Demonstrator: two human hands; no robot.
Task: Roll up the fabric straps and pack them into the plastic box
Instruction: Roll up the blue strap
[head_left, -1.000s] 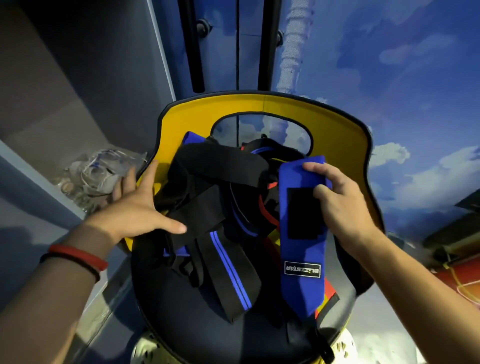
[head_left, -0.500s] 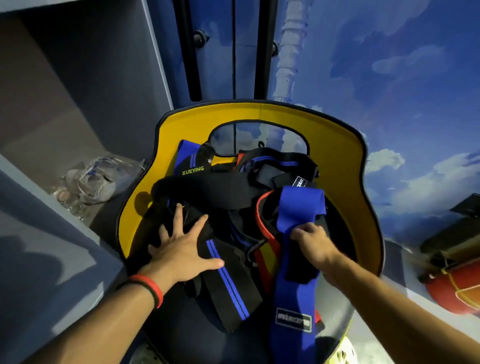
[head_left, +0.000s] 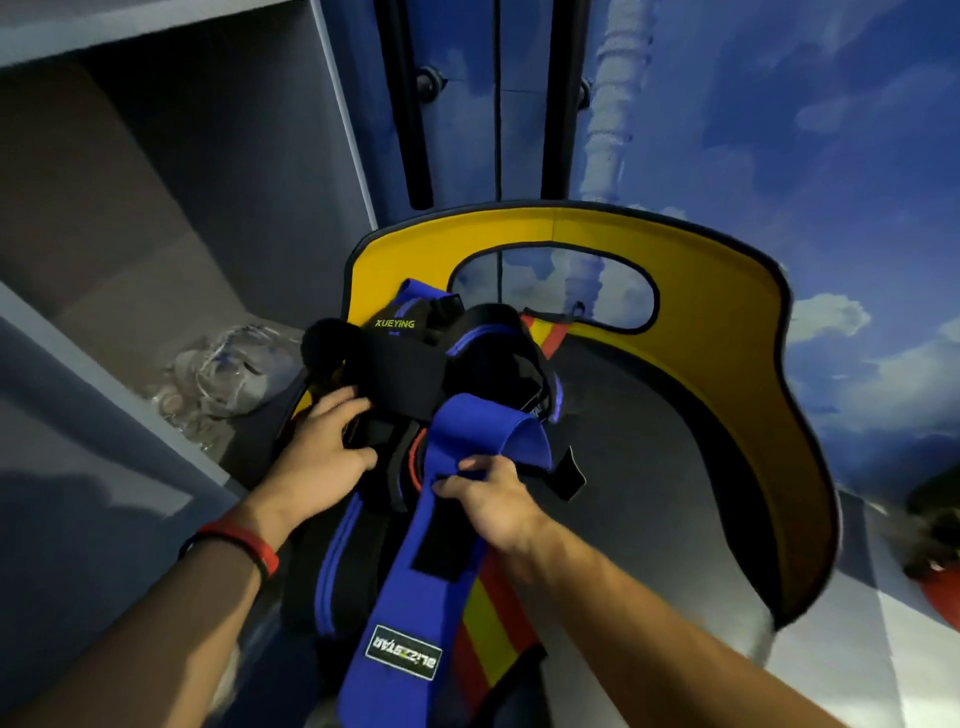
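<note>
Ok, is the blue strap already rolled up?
No, the blue strap lies stretched out long, only folded over at the top where the right hand pinches it.

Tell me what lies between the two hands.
In the head view, bunched black straps and a red strap edge lie between the left hand and the right hand, which pinches the blue strap.

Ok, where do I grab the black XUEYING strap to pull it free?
Take the black XUEYING strap by its rounded left end, which lies on top, exposed. Probably come from the left with the left hand, just below it.
</note>
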